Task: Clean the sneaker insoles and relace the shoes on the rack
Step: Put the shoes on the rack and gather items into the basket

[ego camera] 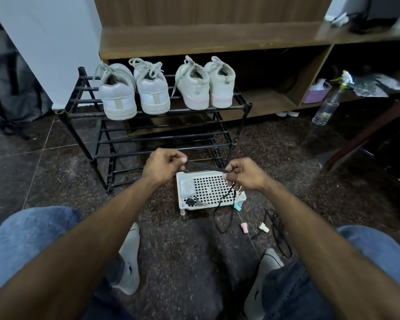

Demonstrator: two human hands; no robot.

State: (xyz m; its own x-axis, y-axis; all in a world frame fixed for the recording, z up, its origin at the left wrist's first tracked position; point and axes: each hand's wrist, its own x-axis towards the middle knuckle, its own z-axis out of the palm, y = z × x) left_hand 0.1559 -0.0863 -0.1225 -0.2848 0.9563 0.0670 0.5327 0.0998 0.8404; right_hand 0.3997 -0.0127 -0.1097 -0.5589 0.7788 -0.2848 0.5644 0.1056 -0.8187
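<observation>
A black shoelace [204, 166] is stretched taut between my two hands above a white perforated tray [208, 188] on the floor. My left hand [163, 166] pinches one end, my right hand [245, 174] grips the other, and the lace's slack hangs down from the right hand to the floor. On the top shelf of the black shoe rack [129, 140] stand two pairs of white sneakers, heels toward me: one pair with beige tabs [134, 93] and one with pink soles [204, 87]. All have pale laces.
A second black lace [278, 236] and small pink and cream pieces [254, 227] lie on the dark floor right of the tray. A spray bottle [330, 102] and purple tub [316, 92] sit by the wooden shelving. My knees and grey shoes fill the foreground.
</observation>
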